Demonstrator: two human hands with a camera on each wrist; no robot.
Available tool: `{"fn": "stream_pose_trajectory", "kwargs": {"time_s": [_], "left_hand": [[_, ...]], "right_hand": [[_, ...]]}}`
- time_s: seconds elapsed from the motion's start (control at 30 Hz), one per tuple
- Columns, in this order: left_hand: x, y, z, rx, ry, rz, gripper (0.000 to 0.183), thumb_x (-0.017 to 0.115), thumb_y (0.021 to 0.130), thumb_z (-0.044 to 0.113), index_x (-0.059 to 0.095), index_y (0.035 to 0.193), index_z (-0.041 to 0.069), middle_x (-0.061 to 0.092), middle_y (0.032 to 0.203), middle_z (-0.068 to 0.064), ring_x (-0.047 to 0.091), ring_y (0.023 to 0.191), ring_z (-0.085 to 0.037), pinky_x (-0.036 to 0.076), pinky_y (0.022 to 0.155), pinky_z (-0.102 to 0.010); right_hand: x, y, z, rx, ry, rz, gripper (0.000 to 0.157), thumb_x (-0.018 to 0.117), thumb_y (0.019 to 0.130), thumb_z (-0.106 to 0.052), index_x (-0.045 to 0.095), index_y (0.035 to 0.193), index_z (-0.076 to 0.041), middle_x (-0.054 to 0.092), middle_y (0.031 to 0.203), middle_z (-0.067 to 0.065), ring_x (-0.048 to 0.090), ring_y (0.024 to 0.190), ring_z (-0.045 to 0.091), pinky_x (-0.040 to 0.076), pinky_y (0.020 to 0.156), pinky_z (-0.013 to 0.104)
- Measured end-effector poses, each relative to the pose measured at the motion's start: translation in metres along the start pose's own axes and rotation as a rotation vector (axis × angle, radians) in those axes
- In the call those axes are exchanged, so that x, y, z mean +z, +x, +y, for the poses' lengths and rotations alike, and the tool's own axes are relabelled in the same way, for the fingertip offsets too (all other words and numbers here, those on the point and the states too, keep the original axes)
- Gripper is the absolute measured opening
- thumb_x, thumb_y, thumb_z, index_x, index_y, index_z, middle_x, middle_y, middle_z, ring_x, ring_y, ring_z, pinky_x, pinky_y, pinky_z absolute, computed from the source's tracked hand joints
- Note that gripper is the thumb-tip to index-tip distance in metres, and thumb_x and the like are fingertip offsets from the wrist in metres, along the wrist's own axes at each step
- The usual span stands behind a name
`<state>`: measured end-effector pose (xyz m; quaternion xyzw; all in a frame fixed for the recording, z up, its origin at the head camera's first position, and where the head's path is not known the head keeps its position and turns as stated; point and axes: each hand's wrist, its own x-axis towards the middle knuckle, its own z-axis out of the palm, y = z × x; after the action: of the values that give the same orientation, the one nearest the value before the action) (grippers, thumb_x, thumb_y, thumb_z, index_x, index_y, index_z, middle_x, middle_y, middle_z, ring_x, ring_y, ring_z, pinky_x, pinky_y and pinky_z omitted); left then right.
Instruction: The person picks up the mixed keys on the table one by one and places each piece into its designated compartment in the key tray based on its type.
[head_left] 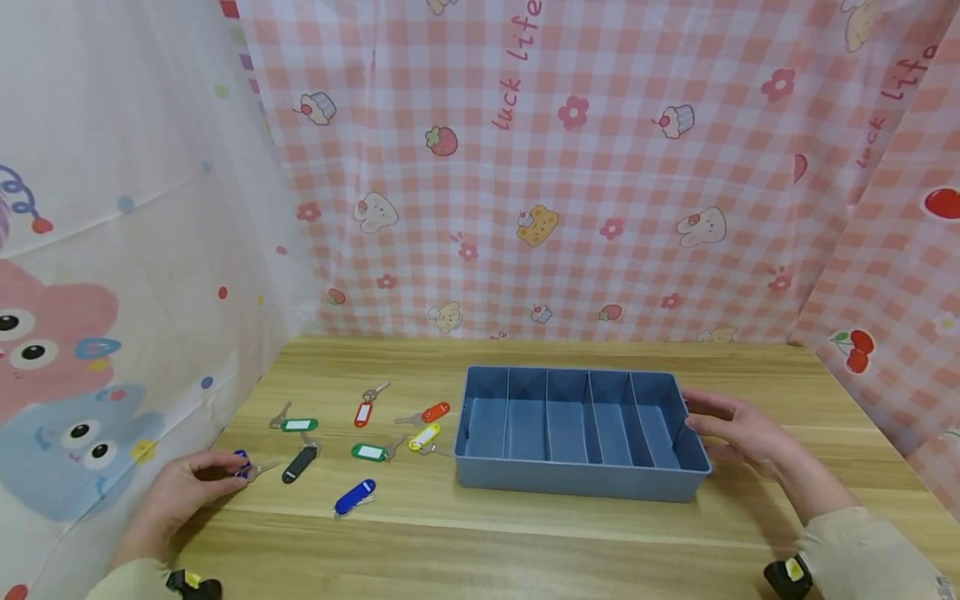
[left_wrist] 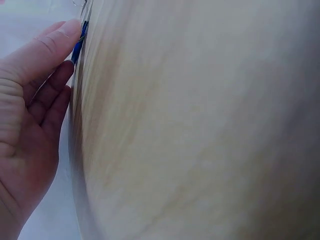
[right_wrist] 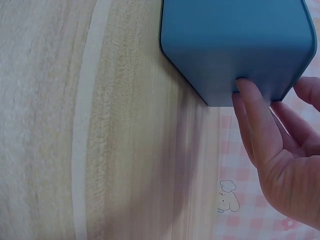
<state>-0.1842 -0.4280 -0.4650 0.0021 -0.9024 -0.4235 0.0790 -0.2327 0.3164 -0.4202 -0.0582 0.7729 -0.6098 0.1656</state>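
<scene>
Two hands: the left hand (head_left: 185, 492) is at the left side of the worktop (head_left: 525, 542), the right hand (head_left: 738, 429) at the right end of a five-compartment blue-grey box (head_left: 570, 481).
Left fingers: narrow, thumb and forefinger pinching the tag of a blue-tagged key (head_left: 253, 472).
Right fingers: tips against the outside of the end wall, thumb at the rim, holding that end.
Held key: blade pointing right, away from the fingers and toward the box, long axis roughly crosswise.
Key to box: well apart; the box lies to the right, its long axis also crosswise, its compartments running front to back, the leftmost compartment (head_left: 487, 425) nearest.
Nearer hand: left for every key, right for the box's far end.
Between: a green-tagged key (head_left: 299, 425) and black-tagged key (head_left: 300, 464) near the left hand; then a red-tagged key (head_left: 363, 414), second green-tagged key (head_left: 370, 452) and second blue-tagged key (head_left: 355, 497).
Beside the box: a second red-tagged key (head_left: 435, 412) and a yellow-tagged key (head_left: 424, 437).
</scene>
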Motion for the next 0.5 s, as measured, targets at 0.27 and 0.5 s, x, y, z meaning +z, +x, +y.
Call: {"fn": "stream_pose_trajectory", "kwargs": {"time_s": [0.27, 0.5], "left_hand": [[-0.0017, 0.0007, 0.0008, -0.013, 0.063, -0.002, 0.025, 0.084, 0.077, 0.004, 0.073, 0.094, -0.011, 0.072, 0.087, -0.002, 0.058, 0.079, 0.007, 0.045, 0.070, -0.010], [-0.0032, 0.0013, 0.0004, -0.052, 0.079, -0.010, 0.023, 0.083, 0.080, 0.007, 0.073, 0.092, -0.009, 0.072, 0.086, -0.003, 0.058, 0.077, 0.004, 0.044, 0.069, -0.011]], "right_hand": [[-0.0005, -0.0004, -0.0007, -0.007, 0.013, -0.006, 0.070, 0.060, 0.100, -0.015, 0.021, 0.151, 0.011, 0.029, 0.150, 0.035, 0.058, 0.105, 0.004, 0.054, 0.087, 0.042], [-0.0003, -0.0005, -0.0004, -0.001, 0.011, -0.003, 0.070, 0.060, 0.100, -0.015, 0.021, 0.151, 0.010, 0.030, 0.151, 0.034, 0.058, 0.105, 0.002, 0.054, 0.087, 0.041]]}}
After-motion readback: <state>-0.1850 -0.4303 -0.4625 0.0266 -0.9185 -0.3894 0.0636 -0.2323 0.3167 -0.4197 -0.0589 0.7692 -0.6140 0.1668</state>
